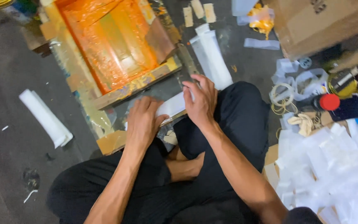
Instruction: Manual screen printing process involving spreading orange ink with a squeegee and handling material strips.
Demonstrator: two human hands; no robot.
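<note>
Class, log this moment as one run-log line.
left hand: on white sheet | right hand: on same sheet | orange screen frame: ahead

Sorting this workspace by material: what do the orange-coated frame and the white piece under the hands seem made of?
Frame: likely wood, rough bare edges, with glossy wet-looking orange ink on its mesh. White piece, pressed by the left hand and right hand: probably thin plastic film, smooth, slightly translucent.

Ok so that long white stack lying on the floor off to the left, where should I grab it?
Grip the white stack around its middle, coming from above with fingers across the narrow width. It lies flat and diagonal on the dark floor, long and slim, with bare floor along both long sides; an end grip would probably let it sag.
</note>
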